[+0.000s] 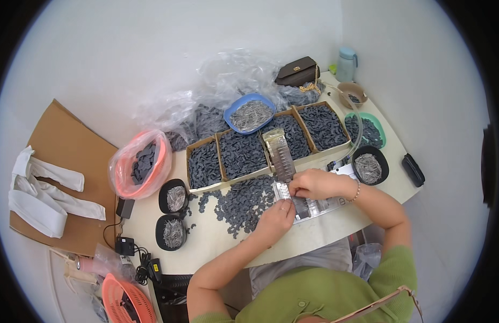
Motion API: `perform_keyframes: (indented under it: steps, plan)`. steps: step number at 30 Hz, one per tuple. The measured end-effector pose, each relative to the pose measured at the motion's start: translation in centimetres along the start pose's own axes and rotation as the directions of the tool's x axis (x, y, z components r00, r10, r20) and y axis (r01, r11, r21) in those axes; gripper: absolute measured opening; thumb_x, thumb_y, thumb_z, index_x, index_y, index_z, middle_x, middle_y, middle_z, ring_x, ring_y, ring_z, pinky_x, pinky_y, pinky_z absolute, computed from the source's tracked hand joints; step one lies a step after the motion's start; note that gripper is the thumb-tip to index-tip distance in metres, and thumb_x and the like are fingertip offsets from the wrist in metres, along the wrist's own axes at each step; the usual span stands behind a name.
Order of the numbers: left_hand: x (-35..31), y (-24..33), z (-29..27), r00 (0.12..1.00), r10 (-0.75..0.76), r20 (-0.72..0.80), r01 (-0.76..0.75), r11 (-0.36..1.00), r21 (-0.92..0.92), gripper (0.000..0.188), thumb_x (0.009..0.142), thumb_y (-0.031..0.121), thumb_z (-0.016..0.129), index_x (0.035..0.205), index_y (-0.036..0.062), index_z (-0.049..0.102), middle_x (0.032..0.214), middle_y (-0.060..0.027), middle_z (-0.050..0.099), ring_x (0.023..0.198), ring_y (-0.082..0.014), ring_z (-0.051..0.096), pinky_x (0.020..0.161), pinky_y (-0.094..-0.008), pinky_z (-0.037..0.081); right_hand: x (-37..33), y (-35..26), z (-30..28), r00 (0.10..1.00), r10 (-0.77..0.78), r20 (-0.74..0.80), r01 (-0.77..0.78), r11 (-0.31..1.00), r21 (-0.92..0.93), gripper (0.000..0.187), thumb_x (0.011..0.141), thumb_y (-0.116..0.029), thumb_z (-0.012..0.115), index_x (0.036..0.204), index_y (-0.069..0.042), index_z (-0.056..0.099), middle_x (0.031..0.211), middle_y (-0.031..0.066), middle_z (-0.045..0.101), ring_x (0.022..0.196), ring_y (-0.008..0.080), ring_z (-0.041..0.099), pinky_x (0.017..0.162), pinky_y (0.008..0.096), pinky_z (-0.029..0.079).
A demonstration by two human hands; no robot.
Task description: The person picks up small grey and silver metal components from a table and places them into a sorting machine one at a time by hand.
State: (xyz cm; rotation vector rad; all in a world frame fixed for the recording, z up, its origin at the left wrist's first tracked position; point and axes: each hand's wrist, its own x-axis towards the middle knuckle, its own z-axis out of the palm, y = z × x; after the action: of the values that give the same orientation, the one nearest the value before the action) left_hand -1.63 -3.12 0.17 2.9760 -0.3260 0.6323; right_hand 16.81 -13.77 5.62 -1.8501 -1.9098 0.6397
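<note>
My left hand (276,218) rests at the near left edge of a silvery metal fixture (316,206). Its fingers are pinched together, and what they hold is too small to make out. Just above and to the right, my right hand (316,184) reaches over the same fixture with its fingers closed and pointing down; anything between them is hidden. Behind the hands, a long clear-topped strip with a row of slots (282,156) leans against the boxes. A heap of small dark grey parts (244,202) lies spread on the table left of the fixture.
Cardboard boxes of dark parts (242,153) line the back. A blue tray (250,129) of thin metal pieces sits on them. Black bowls (171,246) stand at left, another (387,171) at right near a green tray (382,129). A clear hose (359,121) curves past. Left is an orange basket (167,161).
</note>
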Motion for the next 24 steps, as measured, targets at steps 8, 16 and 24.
perform_keyframes:
  steps: [8,16,24]
  plan:
    - [-0.9,2.3,-0.6,0.999,0.005,-0.038,0.001,0.988,0.154,0.042,0.072,0.005,0.058,0.112,-0.0075,0.059,0.115,-0.0214,0.059,0.108,-0.0333,0.058,0.089,-0.0378,0.05,-1.3,0.3,3.5,0.945,-0.115,-0.307,0.077,0.988,-0.133,0.02,0.077,-0.009,0.067,0.095,-0.005,0.062,0.092,0.0101,0.057,0.092,0.0291,0.059,0.078,0.0383,0.05]
    - [-2.0,-4.1,-2.7,0.91,-0.407,-0.078,0.377,0.891,-0.255,0.014,0.076,0.001,0.065,0.09,0.0025,0.066,0.089,-0.0119,0.061,0.085,-0.0315,0.058,0.076,-0.0393,0.048,-2.4,0.1,4.7,0.886,-0.315,-0.34,0.101,0.847,-0.522,0.021,0.074,-0.011,0.058,0.094,-0.004,0.062,0.089,0.0071,0.057,0.083,0.0224,0.058,0.071,0.0318,0.051]
    - [-1.9,-6.3,-2.8,0.877,-0.479,-0.049,0.468,0.872,-0.147,0.015,0.072,0.008,0.073,0.085,0.004,0.067,0.083,-0.0104,0.061,0.082,-0.0311,0.057,0.074,-0.0383,0.047,-1.6,-1.0,5.9,0.861,-0.466,-0.205,0.255,0.743,-0.619,0.023,0.069,-0.01,0.059,0.089,0.001,0.059,0.082,0.0072,0.058,0.077,0.0218,0.06,0.066,0.0296,0.051]
